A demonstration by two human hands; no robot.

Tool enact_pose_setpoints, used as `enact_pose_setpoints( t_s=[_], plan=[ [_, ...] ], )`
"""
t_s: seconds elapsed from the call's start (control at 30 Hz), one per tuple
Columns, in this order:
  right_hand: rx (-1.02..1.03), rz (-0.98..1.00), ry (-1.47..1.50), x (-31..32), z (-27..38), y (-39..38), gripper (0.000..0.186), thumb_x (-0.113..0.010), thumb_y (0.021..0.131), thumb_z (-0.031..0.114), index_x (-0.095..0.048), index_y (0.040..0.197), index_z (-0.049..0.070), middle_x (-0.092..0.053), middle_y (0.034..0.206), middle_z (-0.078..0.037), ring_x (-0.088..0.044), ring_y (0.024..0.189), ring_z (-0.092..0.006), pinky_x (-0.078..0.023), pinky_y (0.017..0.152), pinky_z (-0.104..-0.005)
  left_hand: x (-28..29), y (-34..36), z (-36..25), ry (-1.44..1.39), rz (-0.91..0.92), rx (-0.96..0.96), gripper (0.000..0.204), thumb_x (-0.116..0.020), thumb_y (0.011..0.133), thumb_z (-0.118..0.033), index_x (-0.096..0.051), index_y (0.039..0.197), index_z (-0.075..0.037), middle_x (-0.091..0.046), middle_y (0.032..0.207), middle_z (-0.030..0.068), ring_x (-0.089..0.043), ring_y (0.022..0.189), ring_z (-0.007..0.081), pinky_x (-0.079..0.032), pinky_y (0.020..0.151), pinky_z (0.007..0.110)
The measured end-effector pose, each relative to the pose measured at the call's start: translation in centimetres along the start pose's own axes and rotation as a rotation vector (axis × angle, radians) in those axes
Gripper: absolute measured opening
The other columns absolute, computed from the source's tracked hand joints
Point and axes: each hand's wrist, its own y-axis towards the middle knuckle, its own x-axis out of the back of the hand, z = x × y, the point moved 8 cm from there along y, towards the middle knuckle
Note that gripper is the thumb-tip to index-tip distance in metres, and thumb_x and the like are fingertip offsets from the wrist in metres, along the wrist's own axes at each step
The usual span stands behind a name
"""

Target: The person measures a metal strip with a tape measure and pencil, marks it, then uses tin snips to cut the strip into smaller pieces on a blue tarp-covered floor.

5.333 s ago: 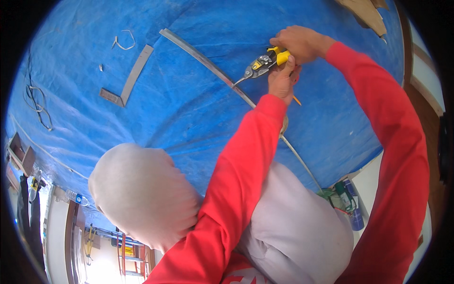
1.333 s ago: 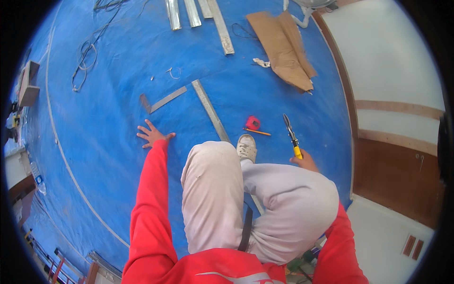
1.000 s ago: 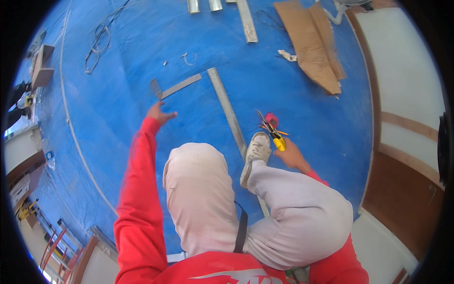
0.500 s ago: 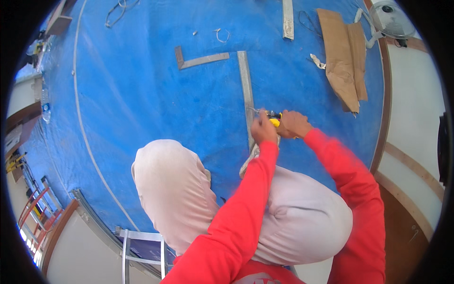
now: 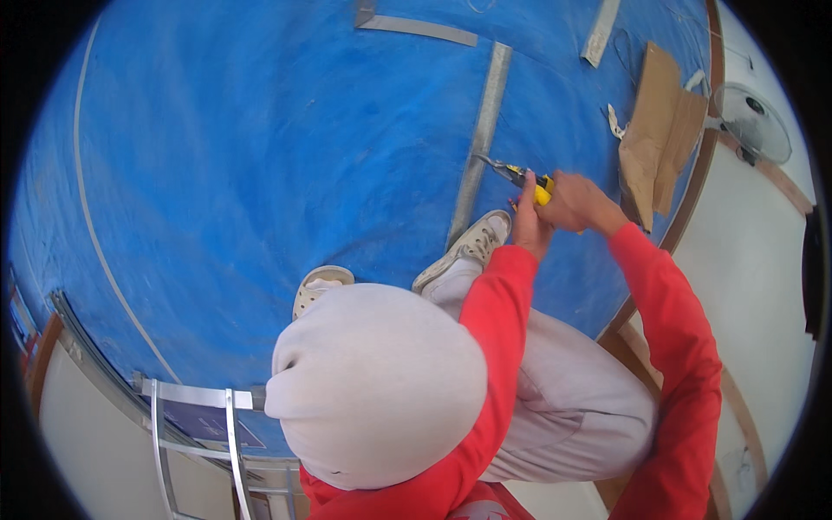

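Observation:
A pair of long-nose pliers (image 5: 520,176) with yellow and black handles is held over the blue sheet. My right hand (image 5: 579,204) is closed round the handles. Against the near side of the pliers, my left hand (image 5: 530,221) has its fingers closed on the tool, one of them lying up along it. A small dark bit shows beside those fingers, too small to name. The grey jaws point left and reach over a long metal bar (image 5: 483,130) lying on the sheet. The bar's near end lies beside my right shoe (image 5: 468,247).
An L-shaped metal piece (image 5: 420,29) lies beyond the bar, and another metal strip (image 5: 600,35) farther right. Torn brown cardboard (image 5: 654,130) and a fan (image 5: 754,126) are at the right. A metal ladder (image 5: 195,394) stands at the lower left on the blue sheet (image 5: 234,147).
My view has shifted, so the floor pieces sit differently in it. My left hand has drawn back from the jaws to the pliers' body, and the jaws now show plainly.

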Motion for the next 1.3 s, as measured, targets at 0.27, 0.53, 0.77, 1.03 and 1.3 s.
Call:
enact_pose_setpoints(
  t_s=[0.27,0.53,0.77,1.03,1.3],
  plan=[
    [0.019,0.014,-0.03,1.2,1.5,-0.4,0.058,-0.064,0.086,0.046,-0.067,0.11,-0.007,-0.072,0.107,-0.029,-0.07,0.104,-0.047,-0.056,0.091,-0.0507,-0.7,-0.2,-0.7,-0.106,-0.037,-0.019,0.04,-0.058,0.106,-0.044,-0.06,0.13,-0.011,-0.065,0.126,0.0037,-0.061,0.12,0.0188,-0.045,0.107,0.037],
    [0.007,0.097,-0.084,0.8,2.8,0.0,0.052,-0.062,0.086,0.039,-0.069,0.113,-0.005,-0.072,0.111,-0.028,-0.07,0.107,-0.0439,-0.057,0.091,-0.0493,-0.5,-0.5,-1.5,-0.125,-0.035,0.027,0.042,-0.058,0.105,-0.045,-0.06,0.133,-0.013,-0.066,0.128,0.0025,-0.061,0.122,0.02,-0.044,0.109,0.039],
    [-0.03,-0.107,-0.087,1.1,4.7,-1.5,0.047,-0.062,0.086,0.033,-0.067,0.117,-0.002,-0.075,0.106,-0.023,-0.074,0.097,-0.0391,-0.06,0.083,-0.0452,-0.1,-1.4,-2.5,-0.074,0.003,0.011,0.045,-0.055,0.104,-0.045,-0.063,0.133,-0.011,-0.067,0.131,0.0046,-0.062,0.124,0.0226,-0.046,0.107,0.038],
    [-0.118,-0.242,-0.141,1.0,6.5,-2.8,0.044,-0.064,0.087,0.03,-0.065,0.116,-0.002,-0.076,0.099,-0.02,-0.076,0.091,-0.0365,-0.06,0.078,-0.0438,-0.3,-2.0,-3.3,-0.151,0.125,0.097,0.044,-0.053,0.102,-0.034,-0.06,0.135,-0.006,-0.066,0.136,0.013,-0.062,0.125,0.0296,-0.046,0.111,0.041],
    [-0.232,-0.204,-0.282,0.5,8.2,-3.2,0.041,-0.065,0.086,0.03,-0.067,0.114,0.0,-0.076,0.099,-0.018,-0.077,0.09,-0.0344,-0.06,0.071,-0.0467,-1.0,-2.8,-4.4,-0.312,0.167,0.148,0.045,-0.051,0.1,-0.032,-0.057,0.133,-0.002,-0.06,0.145,0.0202,-0.058,0.131,0.0378,-0.042,0.116,0.047]
  ],
)
